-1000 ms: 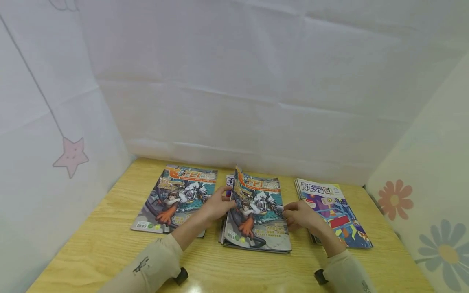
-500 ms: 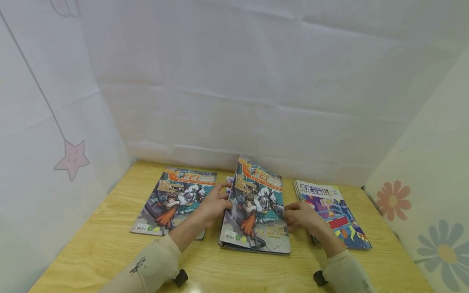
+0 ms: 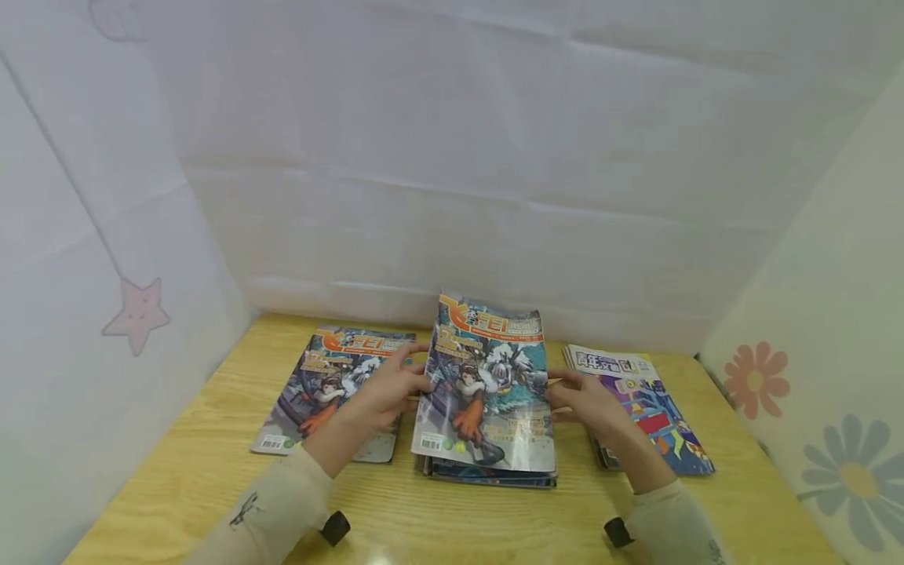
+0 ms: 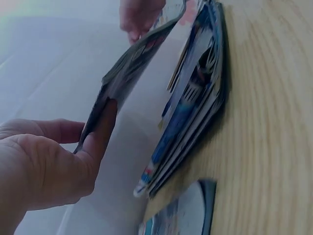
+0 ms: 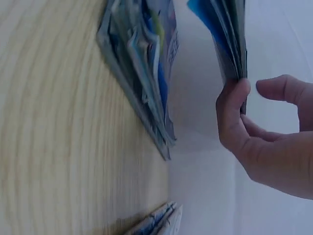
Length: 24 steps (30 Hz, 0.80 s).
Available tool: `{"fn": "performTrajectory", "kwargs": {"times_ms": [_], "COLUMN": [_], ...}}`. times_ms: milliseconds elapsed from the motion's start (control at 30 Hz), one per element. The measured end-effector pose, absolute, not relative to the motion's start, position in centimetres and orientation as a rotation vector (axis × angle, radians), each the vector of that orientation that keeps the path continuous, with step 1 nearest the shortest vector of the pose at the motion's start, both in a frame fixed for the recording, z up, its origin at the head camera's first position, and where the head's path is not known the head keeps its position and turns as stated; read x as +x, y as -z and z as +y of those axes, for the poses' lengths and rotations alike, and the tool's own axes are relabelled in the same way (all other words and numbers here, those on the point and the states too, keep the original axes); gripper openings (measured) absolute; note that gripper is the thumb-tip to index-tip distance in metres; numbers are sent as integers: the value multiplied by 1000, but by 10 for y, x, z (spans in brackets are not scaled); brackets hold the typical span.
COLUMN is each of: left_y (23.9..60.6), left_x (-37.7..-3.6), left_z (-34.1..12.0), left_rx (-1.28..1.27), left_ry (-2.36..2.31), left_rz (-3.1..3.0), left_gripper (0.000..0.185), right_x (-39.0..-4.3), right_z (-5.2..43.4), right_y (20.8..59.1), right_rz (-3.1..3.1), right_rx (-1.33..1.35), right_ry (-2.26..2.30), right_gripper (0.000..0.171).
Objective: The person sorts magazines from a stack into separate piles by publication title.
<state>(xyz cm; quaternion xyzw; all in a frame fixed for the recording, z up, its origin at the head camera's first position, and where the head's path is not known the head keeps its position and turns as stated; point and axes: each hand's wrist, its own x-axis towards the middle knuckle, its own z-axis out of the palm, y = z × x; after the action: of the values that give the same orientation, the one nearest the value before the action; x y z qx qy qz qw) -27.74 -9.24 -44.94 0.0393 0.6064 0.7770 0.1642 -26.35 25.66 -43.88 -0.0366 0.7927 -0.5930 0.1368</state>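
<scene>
A magazine (image 3: 487, 384) with a snowy comic cover and orange "FEI" title is raised above a middle stack of magazines (image 3: 494, 476). My left hand (image 3: 381, 388) pinches its left edge between thumb and fingers, as the left wrist view shows with the magazine (image 4: 129, 63) apart from the stack (image 4: 190, 112). At the opposite edge, my right hand (image 3: 589, 404) holds it. In the right wrist view, the fingers (image 5: 234, 117) curl under the magazine (image 5: 230, 44) while the thumb stands a little off it. Most of the stack's top is hidden in the head view.
On the left of the wooden table (image 3: 424, 526) lies another magazine (image 3: 332, 384) with the same cover, partly behind my left arm. A stack of purple-blue magazines (image 3: 657, 416) lies on the right. White cloth (image 3: 452, 173) walls the back and sides.
Both hands have lifted the magazine from the middle stack and shifted it slightly left. More of the stack now shows beneath its lower edge. The magazines at either side have stayed put.
</scene>
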Motion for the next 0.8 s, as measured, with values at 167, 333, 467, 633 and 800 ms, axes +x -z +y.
{"fn": "performTrajectory", "kwargs": {"times_ms": [167, 333, 467, 633, 800], "left_y": [447, 448, 453, 462, 470], "left_x": [-285, -280, -274, -272, -277], "left_z": [-131, -169, -199, -236, -278], "left_rx": [76, 36, 34, 45, 100], "left_ry": [-2219, -2195, -2206, -2198, -2114], "left_rz": [1688, 1724, 1711, 1689, 1700], "left_gripper": [80, 82, 81, 83, 81], "right_x": [-268, -269, -270, -268, -266], "right_z": [235, 203, 175, 139, 102], "right_y": [436, 440, 447, 456, 466], "right_rz": [2090, 1945, 1957, 1945, 1853], "right_rx": [-297, -381, -415, -440, -396], "right_ry": [1762, 1772, 1756, 1796, 1876], "right_gripper": [61, 70, 70, 64, 62]}}
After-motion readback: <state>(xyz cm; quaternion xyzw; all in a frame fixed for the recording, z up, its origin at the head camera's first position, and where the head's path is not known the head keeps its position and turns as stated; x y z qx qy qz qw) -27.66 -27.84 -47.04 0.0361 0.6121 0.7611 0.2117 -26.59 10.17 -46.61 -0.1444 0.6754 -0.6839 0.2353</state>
